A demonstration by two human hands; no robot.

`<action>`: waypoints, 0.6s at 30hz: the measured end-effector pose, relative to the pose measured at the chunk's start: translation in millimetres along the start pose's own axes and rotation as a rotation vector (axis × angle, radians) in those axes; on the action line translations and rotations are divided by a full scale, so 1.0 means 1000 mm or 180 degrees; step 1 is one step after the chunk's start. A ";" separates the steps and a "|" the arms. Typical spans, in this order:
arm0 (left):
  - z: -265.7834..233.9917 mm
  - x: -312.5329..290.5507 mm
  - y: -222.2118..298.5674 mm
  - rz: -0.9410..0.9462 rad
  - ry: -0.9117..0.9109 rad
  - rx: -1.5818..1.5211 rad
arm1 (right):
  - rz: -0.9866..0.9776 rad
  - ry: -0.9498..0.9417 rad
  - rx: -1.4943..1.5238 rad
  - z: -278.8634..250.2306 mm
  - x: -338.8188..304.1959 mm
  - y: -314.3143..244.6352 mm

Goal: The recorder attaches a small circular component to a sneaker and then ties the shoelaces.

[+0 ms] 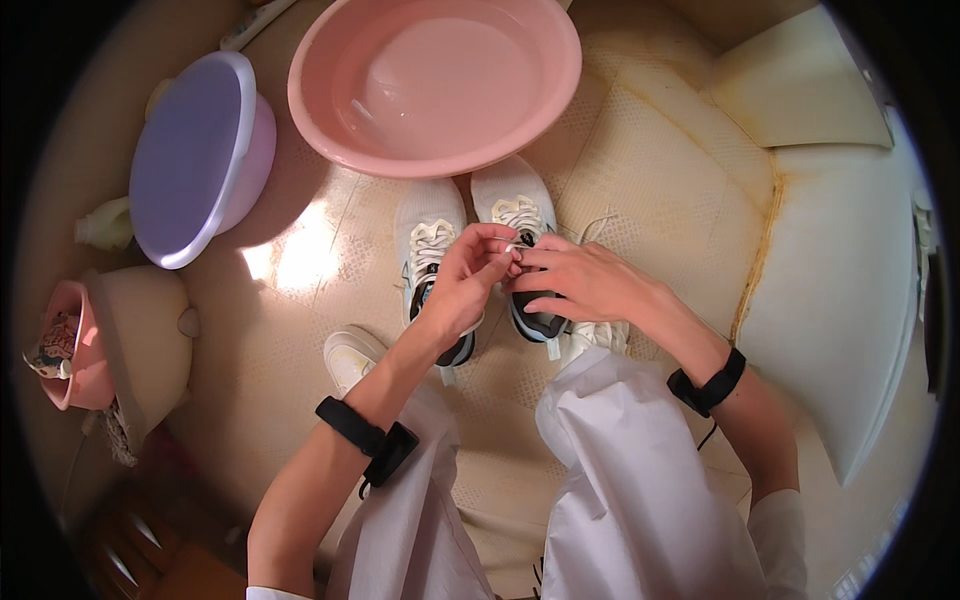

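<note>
A pair of light grey and white sneakers stands on the floor: the left sneaker (428, 225) with its white laces in place, the right sneaker (510, 185) beside it. Over the right sneaker's opening, my left hand (470, 280) pinches a small white piece of shoelace (511, 250) between thumb and forefinger. My right hand (575, 275) meets it there, its fingertips closed at the same lace while the other fingers are partly spread. Behind the right hand, a thin strand of lace sticks up in a curve. My fingers hide part of the sneaker's tongue and lacing.
A big pink basin (335, 135) stands just beyond the sneakers' toes. To the left are a purple basin (190, 160) tilted on its side, a beige container (150, 330) and a small pink basket (62, 380). A white panel (830, 270) borders the right. My white-shod feet flank the sneakers' heels.
</note>
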State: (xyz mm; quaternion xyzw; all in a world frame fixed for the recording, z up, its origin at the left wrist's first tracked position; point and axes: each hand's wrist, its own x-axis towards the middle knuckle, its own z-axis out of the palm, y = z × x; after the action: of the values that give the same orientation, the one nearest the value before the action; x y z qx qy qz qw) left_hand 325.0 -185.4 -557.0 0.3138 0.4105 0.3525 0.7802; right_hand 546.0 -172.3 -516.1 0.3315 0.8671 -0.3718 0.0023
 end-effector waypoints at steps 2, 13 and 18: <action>-0.003 0.000 -0.003 0.0033 -0.0017 0.0066 | 0.0069 -0.0251 0.0052 -0.011 0.005 -0.002; 0.003 0.007 -0.004 0.0102 0.0226 0.0338 | 0.0612 -0.2034 0.0554 -0.043 0.055 0.015; 0.000 0.010 -0.006 -0.0013 0.0395 0.0193 | 0.1245 -0.2018 0.0387 -0.042 0.076 -0.002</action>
State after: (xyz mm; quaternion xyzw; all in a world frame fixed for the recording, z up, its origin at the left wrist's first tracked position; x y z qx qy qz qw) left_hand 330.4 -180.5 -565.6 0.3141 0.4692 0.3571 0.7441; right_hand 495.4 -102.5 -503.9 0.3587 0.7200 -0.4993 0.3219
